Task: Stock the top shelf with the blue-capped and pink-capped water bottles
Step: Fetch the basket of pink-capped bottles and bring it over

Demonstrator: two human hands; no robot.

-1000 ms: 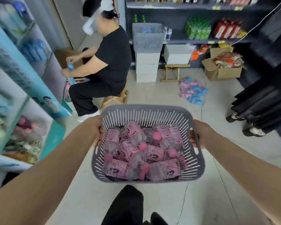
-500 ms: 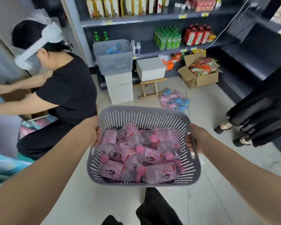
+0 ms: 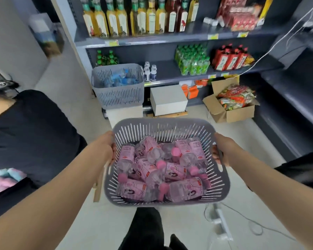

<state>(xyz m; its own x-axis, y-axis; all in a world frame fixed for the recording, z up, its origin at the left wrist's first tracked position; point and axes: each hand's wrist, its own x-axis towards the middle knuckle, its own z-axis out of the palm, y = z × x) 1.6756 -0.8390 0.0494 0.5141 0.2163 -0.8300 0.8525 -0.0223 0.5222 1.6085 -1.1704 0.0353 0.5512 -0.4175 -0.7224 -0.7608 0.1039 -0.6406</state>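
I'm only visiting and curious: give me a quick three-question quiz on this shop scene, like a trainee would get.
1. True or false: the left hand and the right hand both grip the carried basket.
2. The bottles in it have caps that are: A blue, B pink, C green.
3. Fill in: the far basket holds ____-capped bottles.
Key: 1 true; 2 B; 3 blue.

floor (image 3: 246, 139): pale tiles, power strip (image 3: 221, 222) lying on it | wall (image 3: 13, 44): plain white, left | shelving unit (image 3: 170, 39): dark grey, stocked with bottles, straight ahead | side shelving (image 3: 296, 100): dark, right | light: even, indoor
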